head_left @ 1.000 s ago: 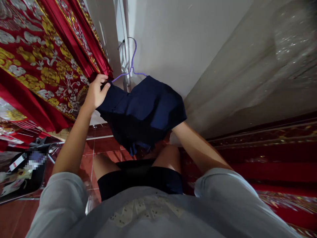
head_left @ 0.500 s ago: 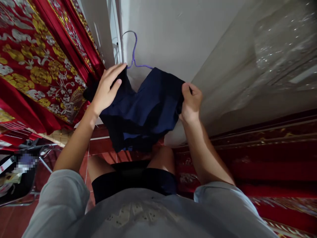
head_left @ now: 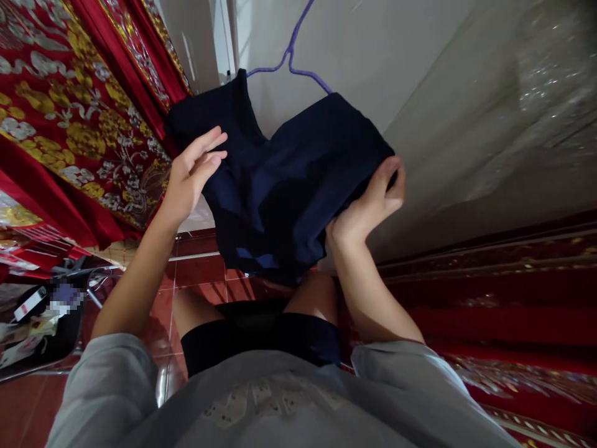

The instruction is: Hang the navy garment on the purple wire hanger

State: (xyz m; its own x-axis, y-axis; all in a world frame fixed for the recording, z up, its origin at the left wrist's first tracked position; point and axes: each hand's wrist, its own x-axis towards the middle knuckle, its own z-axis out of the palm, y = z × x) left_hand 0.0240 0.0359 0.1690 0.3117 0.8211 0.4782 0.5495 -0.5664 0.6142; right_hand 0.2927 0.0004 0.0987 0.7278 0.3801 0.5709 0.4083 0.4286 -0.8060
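Observation:
A dark navy V-neck shirt (head_left: 303, 168) hangs on a purple hanger (head_left: 290, 56) in front of me. The hanger's arms run into the shirt at both shoulders, and its hook is cut off by the top edge. At the shirt's left side, my left hand (head_left: 189, 180) has its fingers stretched out and the thumb apart, resting against or just over the cloth. My right hand (head_left: 366, 205) grips the shirt's right sleeve edge between thumb and fingers; part of its grip is hidden by the cloth.
Red curtains (head_left: 88, 143) with gold and silver embroidery hang on the left. A pale wall (head_left: 396, 56) stands ahead, with clear plastic sheeting (head_left: 504, 143) on the right. A black chair (head_left: 69, 348) holding small items is at lower left. Red tiles (head_left: 196, 267) cover the floor.
The shirt and hanger have risen and shifted right in view, and the hook has left the frame. My left hand has slid down from the shoulder; my right hand has moved right with the sleeve.

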